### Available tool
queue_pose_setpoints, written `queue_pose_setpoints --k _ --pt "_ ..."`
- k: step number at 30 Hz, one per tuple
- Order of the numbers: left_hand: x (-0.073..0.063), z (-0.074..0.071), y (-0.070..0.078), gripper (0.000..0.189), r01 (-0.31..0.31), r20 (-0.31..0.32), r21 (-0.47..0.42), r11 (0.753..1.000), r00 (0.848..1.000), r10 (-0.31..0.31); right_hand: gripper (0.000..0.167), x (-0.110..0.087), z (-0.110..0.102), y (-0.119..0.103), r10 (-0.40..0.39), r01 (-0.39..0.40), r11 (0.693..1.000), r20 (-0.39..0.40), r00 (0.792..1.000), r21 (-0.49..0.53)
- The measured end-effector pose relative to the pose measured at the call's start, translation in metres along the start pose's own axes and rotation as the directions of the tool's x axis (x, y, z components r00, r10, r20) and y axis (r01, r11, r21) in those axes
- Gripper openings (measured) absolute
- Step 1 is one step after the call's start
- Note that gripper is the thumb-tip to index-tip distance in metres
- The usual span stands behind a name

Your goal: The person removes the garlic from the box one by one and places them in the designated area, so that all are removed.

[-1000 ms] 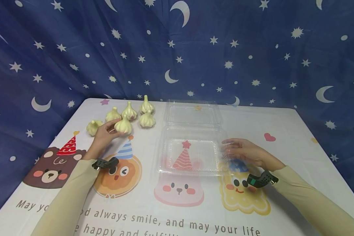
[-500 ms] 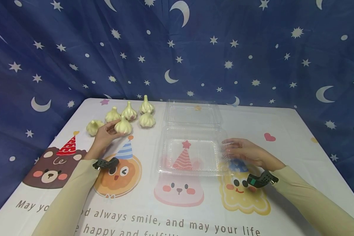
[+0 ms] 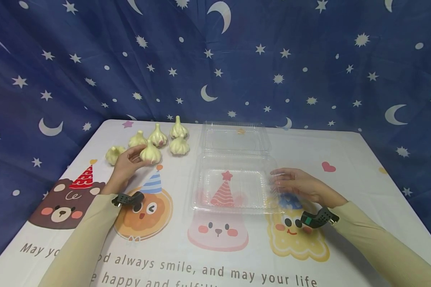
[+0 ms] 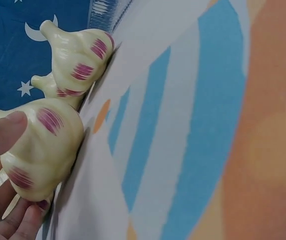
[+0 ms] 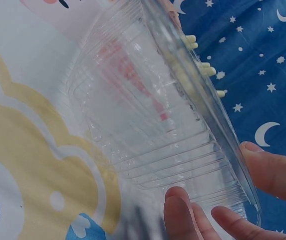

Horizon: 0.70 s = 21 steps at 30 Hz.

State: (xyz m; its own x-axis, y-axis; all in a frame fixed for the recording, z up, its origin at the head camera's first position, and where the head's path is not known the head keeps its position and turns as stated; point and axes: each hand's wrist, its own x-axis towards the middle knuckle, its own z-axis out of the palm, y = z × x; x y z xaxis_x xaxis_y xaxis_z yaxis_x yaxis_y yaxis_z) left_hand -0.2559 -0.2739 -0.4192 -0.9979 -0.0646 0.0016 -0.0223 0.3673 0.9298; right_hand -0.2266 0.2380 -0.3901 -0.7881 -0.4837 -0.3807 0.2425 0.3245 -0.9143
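Observation:
My left hand grips a pale garlic bulb with thumb and fingers at its sides. In the left wrist view that garlic bulb shows purple streaks, and its base is close to the table. At the right side of a clear plastic clamshell container, my right hand holds the edge. The right wrist view has one digit on the container's rim and other fingers against the side wall below. The lid lies folded back behind the base.
Several more garlic bulbs stand around the left hand, including a near one, a back one and a leftmost one. A printed white tablecloth covers the table. A blue star-patterned curtain hangs behind.

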Motion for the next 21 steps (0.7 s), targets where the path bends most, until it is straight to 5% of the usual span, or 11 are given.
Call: queue_pose_setpoints --k 13,21 --pt "0.001 -0.003 0.015 0.066 -0.033 -0.052 0.005 0.999 0.998 0.033 0.065 0.002 -0.003 0.000 -0.034 0.033 0.999 0.041 0.999 0.034" --pt "0.000 -0.006 0.030 0.068 -0.121 -0.056 -0.058 0.991 0.991 0.118 0.060 -0.003 -0.010 -0.013 -0.020 0.017 0.995 -0.029 0.999 -0.103"
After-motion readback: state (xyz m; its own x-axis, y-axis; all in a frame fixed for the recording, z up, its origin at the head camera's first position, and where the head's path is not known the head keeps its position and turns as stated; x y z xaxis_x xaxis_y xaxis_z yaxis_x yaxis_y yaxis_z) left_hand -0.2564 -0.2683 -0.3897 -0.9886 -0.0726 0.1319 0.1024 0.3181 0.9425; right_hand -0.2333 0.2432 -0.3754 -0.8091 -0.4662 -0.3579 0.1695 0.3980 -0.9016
